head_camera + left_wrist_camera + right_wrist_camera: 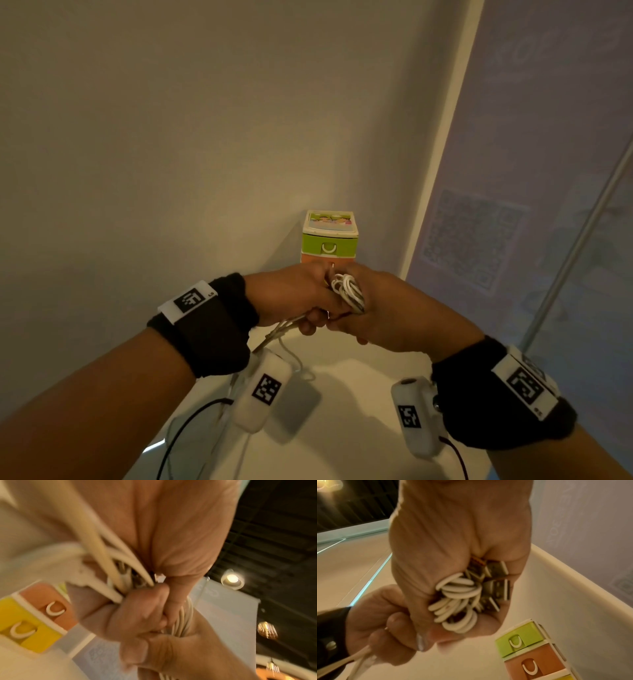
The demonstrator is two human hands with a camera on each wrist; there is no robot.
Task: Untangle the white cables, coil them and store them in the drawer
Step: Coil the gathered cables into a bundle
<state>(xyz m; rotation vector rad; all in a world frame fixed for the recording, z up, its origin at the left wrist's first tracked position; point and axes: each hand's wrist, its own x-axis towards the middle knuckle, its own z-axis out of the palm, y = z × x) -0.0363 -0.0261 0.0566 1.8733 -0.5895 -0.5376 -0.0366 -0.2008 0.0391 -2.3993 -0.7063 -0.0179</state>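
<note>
White cables (349, 291); drawer unit (329, 238) fronts green, orange, yellow; black wristbands (209, 325).

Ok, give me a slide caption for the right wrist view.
Right hand grips coiled white cables beside the left hand, above closed drawers.

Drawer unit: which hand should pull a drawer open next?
Probably left. The right hand grips the coiled white cables; the left hand holds only loose strands, and the drawer unit is shut.

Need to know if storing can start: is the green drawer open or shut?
Shut. The green drawer sits flush in the small drawer unit, as does the orange drawer below; both hands hold the white cables.
</note>
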